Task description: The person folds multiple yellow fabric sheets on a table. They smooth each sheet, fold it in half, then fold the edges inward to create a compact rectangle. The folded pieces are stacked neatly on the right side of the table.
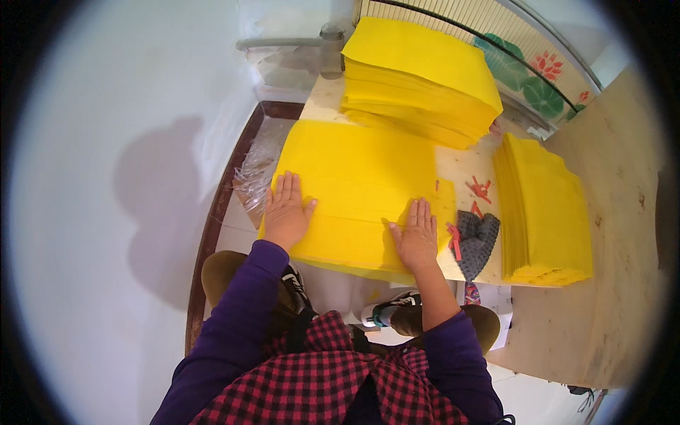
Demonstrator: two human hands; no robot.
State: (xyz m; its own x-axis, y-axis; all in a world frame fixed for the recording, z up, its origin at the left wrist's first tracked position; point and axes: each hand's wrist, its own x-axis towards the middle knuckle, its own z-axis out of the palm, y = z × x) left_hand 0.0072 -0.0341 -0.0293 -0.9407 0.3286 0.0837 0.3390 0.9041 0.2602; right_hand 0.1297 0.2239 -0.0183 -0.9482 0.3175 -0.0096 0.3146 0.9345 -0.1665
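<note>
Yellow fabric sheet (361, 159): left hand (286, 214) lay at nine o'clock, right hand (416, 242) at four, fingers outstretched; even outward pressure seemed best.

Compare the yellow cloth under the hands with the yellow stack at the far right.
The cloth lies spread out wide, while the stack is narrower. The left hand and right hand rest flat on the cloth; neither touches the stack. The stack shows many layered edges along its left side; the cloth shows crosswise lines on top. Both are yellow.
</note>
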